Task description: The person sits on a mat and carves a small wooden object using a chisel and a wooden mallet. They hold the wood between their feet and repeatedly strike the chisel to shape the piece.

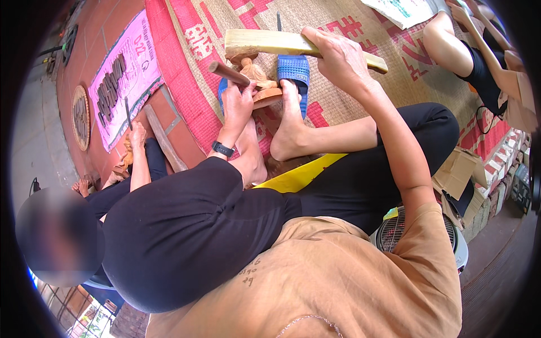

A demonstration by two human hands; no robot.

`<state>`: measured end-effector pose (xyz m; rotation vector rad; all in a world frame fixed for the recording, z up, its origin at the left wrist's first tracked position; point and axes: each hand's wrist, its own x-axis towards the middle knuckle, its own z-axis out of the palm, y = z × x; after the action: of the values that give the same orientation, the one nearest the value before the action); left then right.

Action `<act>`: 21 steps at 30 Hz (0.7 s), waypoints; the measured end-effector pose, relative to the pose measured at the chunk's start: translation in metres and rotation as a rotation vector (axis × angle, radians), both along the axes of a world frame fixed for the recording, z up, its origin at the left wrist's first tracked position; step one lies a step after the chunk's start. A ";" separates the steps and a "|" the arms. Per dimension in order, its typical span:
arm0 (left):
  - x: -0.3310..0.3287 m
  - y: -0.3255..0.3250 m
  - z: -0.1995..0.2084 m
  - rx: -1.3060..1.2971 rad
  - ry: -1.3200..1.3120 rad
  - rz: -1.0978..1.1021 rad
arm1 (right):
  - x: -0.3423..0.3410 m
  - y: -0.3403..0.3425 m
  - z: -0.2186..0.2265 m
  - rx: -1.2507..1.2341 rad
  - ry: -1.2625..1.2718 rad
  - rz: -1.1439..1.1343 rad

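A carved wooden figurine [260, 74] on a rounded base stands between my bare feet, which rest on blue slippers [294, 70]. My left hand [238, 106] is closed round a chisel [225, 72], its brown handle slanting up and left beside the figurine; the blade is hidden. Above, my right hand [341, 59] grips a long, flat wooden mallet [265, 43]. The mallet's far end passes over the figurine's head and partly covers it in this view; I cannot tell whether they touch.
A patterned red and straw mat [197, 73] lies underneath, with a dark rod [279, 21] beyond the slippers. Leftward, a co-worker's hand [137, 135] holds a thin tool near a wooden carving; many tools lie on a pink cloth [141, 73]. Another person [479, 62] sits at right, near cardboard [459, 172].
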<state>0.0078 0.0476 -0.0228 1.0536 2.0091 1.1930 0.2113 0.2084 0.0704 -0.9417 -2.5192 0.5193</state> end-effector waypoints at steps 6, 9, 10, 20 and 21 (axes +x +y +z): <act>-0.004 -0.001 0.002 0.014 0.278 -0.239 | 0.000 0.001 -0.003 0.005 0.006 0.001; -0.005 0.002 0.001 0.027 0.358 -0.303 | -0.001 0.001 0.002 -0.013 -0.012 0.001; -0.004 0.004 0.002 0.031 0.381 -0.328 | 0.000 0.000 0.003 -0.021 -0.023 0.001; 0.006 0.028 0.023 -0.012 0.581 -0.546 | 0.001 0.004 -0.002 -0.006 -0.035 0.003; 0.005 0.029 0.023 -0.029 0.599 -0.547 | 0.000 0.006 -0.006 0.021 -0.057 -0.012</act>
<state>0.0129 0.0761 -0.0002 1.9568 1.9197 0.5936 0.2115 0.2143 0.0648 -0.9766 -2.5631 0.4678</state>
